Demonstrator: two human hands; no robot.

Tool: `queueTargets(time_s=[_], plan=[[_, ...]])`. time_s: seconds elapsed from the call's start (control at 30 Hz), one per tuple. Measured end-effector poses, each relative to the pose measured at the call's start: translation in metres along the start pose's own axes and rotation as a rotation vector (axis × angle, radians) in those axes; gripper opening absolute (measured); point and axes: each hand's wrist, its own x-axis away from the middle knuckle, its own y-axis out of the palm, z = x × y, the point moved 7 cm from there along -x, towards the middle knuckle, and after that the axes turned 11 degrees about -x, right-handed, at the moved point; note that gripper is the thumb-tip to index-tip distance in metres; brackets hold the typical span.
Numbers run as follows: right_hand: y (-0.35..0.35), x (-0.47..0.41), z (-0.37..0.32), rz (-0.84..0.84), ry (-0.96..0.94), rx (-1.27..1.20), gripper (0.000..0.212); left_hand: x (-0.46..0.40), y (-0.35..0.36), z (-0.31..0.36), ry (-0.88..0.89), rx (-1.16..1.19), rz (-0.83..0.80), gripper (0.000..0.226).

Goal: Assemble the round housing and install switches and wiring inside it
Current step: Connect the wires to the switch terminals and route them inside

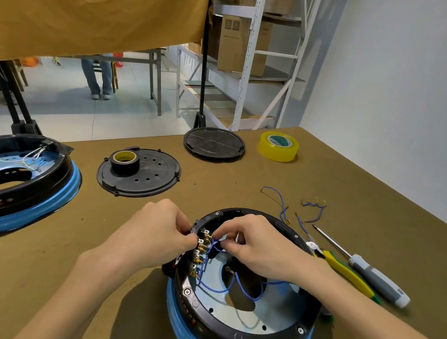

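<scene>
Housing: the round housing (241,308) sits on the table (88,279) right in front of the person, black ring on a blue band, open side up, with a metal plate as its floor.
Switches: a column of switch terminals (198,251) with brass connectors lines the inner left wall.
Wiring: blue wires (229,289) loop from those terminals across the plate.
Left hand: the left hand (163,232) curls on the rim at the switch column, fingertips pinched on the switch block from outside.
Right hand: the right hand (260,248) reaches inside, fingers drawn together on a blue wire end near the upper terminals (the exact contact is hidden behind the knuckles).
Handling: the housing looks rigid and fairly heavy, steady enough to stay put; best steadied by the rim. The wires are thin and limp, so they should be taken by the connector, not the insulation. The terminal tabs look small and bendable, so a straight push seems wise.
Spare wires: loose wires (293,210) lie beyond the housing, to the right.
Tools: pliers (345,270) and a screwdriver (368,271) lie just right of the housing.
Further out: a black cover (155,180) carrying a black tape roll (125,160), a second lid (214,142), yellow tape (278,146), and another housing (13,181) at far left.
</scene>
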Motion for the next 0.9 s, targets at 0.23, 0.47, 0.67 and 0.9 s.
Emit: queueTargets(time_s=[0.23, 0.47, 0.67, 0.9], plan=[[0.006, -0.001, 0.005, -0.011, 0.036, 0.041, 0.022, 0.0, 0.001, 0.002, 0.004, -0.049, 0.02, 0.025], [0.012, -0.006, -0.001, 0.056, -0.007, 0.088, 0.015, 0.003, 0.001, 0.003, 0.009, -0.043, 0.018, 0.027], [0.008, -0.008, 0.002, 0.046, 0.03, 0.027, 0.01, 0.002, -0.002, 0.004, 0.007, -0.034, 0.014, 0.019], [0.006, -0.003, -0.001, 0.019, 0.014, 0.078, 0.015, 0.001, -0.002, 0.003, 0.003, -0.025, 0.02, 0.018]])
